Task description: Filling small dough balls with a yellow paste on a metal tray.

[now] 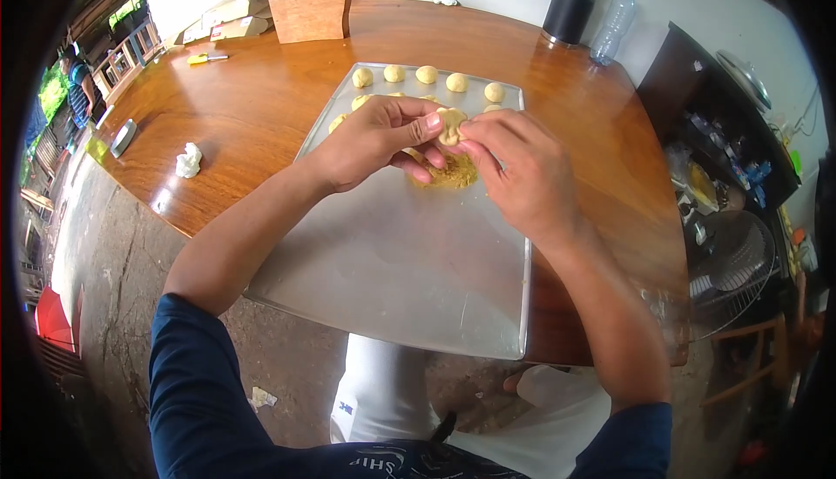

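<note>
Between my two hands, above the metal baking tray, is a small piece of pale yellow dough with an uneven edge. My left hand grips it between thumb and fingers. From the other side, the thumb and fingertips of my right hand pinch its rim. Below them a mound of crumbly yellow-brown filling lies on the tray, partly hidden by my left fingers. Round dough balls sit in rows at the tray's far end. My hands cover some of the nearer balls.
The tray's near edge overhangs the wooden table. A black flask and a plastic bottle stand back right. Crumpled tissue, a yellow-handled tool and a wooden block are leftward. A fan stands at right; a person is far left.
</note>
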Available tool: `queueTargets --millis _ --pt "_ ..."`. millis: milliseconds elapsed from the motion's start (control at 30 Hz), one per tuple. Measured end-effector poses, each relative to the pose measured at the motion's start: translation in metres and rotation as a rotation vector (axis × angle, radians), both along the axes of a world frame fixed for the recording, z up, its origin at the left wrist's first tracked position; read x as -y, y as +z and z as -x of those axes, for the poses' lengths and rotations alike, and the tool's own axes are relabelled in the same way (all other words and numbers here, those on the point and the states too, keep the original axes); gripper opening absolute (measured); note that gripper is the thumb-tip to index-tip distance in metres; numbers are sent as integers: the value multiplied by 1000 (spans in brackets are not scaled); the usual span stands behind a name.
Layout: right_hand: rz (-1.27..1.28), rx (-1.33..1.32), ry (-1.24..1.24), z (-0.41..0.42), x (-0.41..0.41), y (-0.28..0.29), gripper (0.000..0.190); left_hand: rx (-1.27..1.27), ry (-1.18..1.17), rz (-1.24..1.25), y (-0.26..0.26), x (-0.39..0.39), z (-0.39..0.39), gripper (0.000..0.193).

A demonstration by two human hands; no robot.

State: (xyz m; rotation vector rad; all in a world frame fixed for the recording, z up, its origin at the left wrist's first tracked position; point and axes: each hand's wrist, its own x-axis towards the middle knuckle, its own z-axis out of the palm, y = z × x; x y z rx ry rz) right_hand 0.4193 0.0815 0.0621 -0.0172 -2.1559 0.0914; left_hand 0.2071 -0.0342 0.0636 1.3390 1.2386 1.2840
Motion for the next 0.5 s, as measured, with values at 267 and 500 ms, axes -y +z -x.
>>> queueTargets --millis 267,500 --pt "188 100 15 0 12 2 19 125 -85 46 -2 -2 4 40" --pt "-61 152 64 4 14 -5 47 -63 -109 -17 -6 -3 9 45"
